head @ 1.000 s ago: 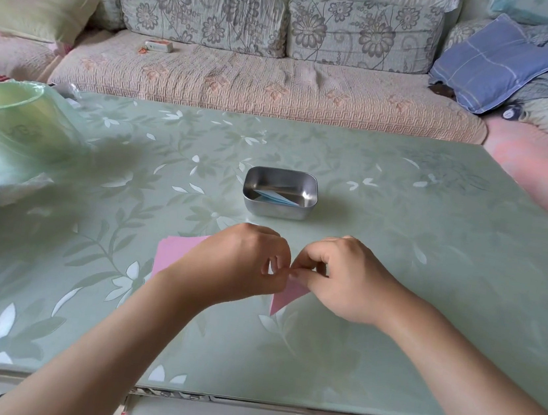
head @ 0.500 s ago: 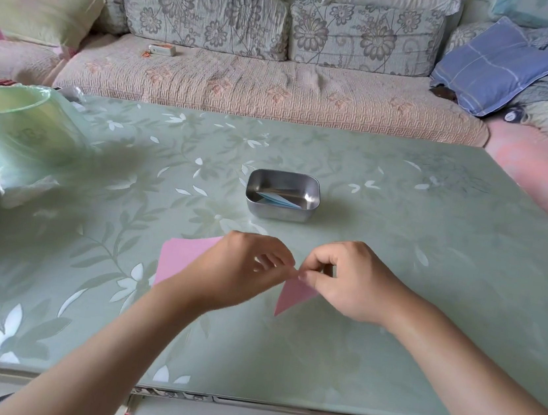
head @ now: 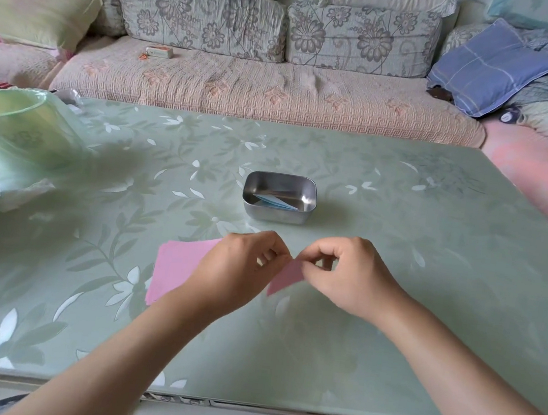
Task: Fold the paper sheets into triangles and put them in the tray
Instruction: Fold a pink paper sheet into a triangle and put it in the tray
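Pink paper sheet (head: 179, 268) was the one in play. It lay on the green floral table (head: 410, 293) just in front of the steel tray (head: 276, 215), its broad left part flat on the surface, while a pointed flap between the hands appeared lifted. Inside the tray, a folded blue paper (head: 275, 201) rested on the bottom. Tabletop stretched wide to the right and down to the near edge, the tray sat apart from the sheet, and a green bag-lined bin (head: 22, 138) stood well clear at the far left. The left hand (head: 237, 271) arched over the sheet, fingers curled, thumb and forefinger pinching the raised edge. The right hand (head: 350, 275) met it fingertip to fingertip, pinching the same flap from the other side, both forearms reaching in from the near edge.
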### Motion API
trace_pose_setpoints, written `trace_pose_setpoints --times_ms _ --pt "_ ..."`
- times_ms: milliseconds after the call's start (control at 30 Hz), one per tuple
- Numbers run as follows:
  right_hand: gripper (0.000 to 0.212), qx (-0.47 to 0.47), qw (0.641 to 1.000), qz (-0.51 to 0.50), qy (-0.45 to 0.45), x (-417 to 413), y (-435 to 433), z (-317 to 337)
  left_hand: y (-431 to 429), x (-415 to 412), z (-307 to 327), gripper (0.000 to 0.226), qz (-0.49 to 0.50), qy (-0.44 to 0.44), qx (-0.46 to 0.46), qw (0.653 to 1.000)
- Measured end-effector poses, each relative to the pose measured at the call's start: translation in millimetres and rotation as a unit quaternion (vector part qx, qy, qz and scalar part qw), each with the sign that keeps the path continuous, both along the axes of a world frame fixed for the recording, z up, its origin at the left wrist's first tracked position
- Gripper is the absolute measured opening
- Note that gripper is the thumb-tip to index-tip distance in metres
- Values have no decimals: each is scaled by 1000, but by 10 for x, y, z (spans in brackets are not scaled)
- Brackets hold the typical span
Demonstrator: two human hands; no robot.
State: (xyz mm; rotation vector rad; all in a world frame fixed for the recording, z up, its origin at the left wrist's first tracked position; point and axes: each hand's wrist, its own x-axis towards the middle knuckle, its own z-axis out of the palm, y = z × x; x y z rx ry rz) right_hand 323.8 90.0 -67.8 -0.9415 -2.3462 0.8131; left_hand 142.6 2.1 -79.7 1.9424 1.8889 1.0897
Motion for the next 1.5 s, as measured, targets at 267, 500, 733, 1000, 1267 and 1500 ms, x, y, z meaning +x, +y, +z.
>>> trace_pose_setpoints --times_ms 267,500,733,1000,1267,1500 --pt "20 48 998 28 40 14 8 -81 -43 33 -162 3 -33 55 95 993" --pt "15 -67 997 -11 31 2 -18 -65 0 78 -195 6 47 -161 -30 985" --pt "7 -71 995 -28 63 -44 -48 -49 4 116 -162 10 17 -224 -45 973" --pt "5 -65 996 -53 36 -37 -21 -16 39 87 -92 9 10 -179 -36 983" --pt "12 -75 993 -80 37 31 98 -60 57 -135 -26 14 52 -170 -34 983" --pt "7 -64 991 -107 44 77 153 -108 37 -243 -17 14 64 -197 -39 978"
